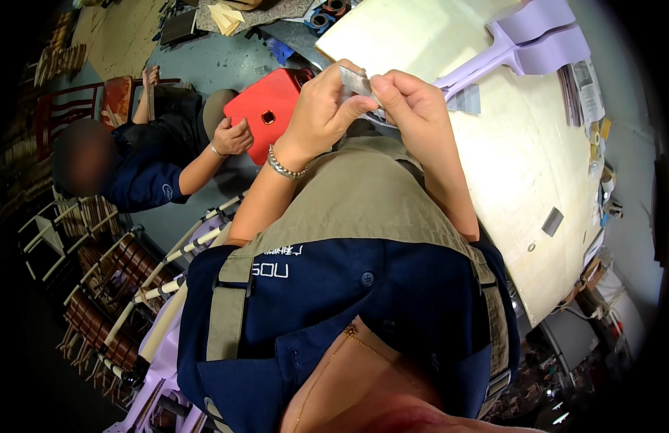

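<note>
Both hands meet above the pale tabletop [522, 166], left hand [321, 108] and right hand [414, 105] each pinching a small grey strip [356, 81], apparently mid-peel; separating it cleanly needs fine fingertip control.

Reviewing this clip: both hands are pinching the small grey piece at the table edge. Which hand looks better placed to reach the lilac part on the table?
Probably the right hand: it is nearer the lilac part. The left hand, with the bracelet, grips the grey piece on the far side.
</note>
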{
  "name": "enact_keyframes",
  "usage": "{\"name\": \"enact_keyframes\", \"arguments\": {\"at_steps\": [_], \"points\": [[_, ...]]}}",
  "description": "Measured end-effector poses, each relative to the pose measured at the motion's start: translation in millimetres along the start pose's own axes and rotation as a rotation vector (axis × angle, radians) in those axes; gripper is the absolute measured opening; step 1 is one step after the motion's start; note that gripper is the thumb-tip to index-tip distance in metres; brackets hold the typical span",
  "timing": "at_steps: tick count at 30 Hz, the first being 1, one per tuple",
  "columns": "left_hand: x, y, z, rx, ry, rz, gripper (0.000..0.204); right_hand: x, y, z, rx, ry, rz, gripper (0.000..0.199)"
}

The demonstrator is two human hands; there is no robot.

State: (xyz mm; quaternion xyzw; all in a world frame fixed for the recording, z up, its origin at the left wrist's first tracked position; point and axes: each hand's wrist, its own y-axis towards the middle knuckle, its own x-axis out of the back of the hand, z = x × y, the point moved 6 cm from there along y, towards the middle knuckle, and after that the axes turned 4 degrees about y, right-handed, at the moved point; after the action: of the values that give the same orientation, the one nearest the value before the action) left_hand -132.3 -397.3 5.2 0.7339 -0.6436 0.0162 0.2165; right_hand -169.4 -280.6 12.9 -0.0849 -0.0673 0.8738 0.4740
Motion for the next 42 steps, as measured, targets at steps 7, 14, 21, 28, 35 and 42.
{"name": "enact_keyframes", "arguments": {"at_steps": [7, 14, 21, 28, 35, 42], "points": [[0.5, -1.3, 3.3, -0.044, -0.047, -0.049, 0.041, -0.9, -1.9, 2.5, 0.003, -0.019, -0.005, 0.03], [2.9, -3.4, 6.8, -0.008, -0.128, -0.072, 0.039, -2.1, -3.8, 4.9, -0.008, 0.02, -0.032, 0.028], [8.7, -2.0, -0.1, 0.166, -0.095, -0.06, 0.035, 16.1, -4.6, -0.2, 0.066, 0.319, -0.272, 0.03], [14.9, -1.3, -12.2, 0.205, 0.085, -0.057, 0.033, 14.9, -2.7, -6.7, 0.068, 0.329, -0.266, 0.031], [19.0, -4.6, -18.8, 0.037, 0.12, -0.046, 0.038, 7.8, -4.0, -6.1, 0.044, 0.304, -0.165, 0.026], [18.8, -12.1, -5.9, -0.069, 0.103, -0.065, 0.05, -13.5, -10.2, 8.1, -0.014, 0.013, 0.076, 0.027]]}}
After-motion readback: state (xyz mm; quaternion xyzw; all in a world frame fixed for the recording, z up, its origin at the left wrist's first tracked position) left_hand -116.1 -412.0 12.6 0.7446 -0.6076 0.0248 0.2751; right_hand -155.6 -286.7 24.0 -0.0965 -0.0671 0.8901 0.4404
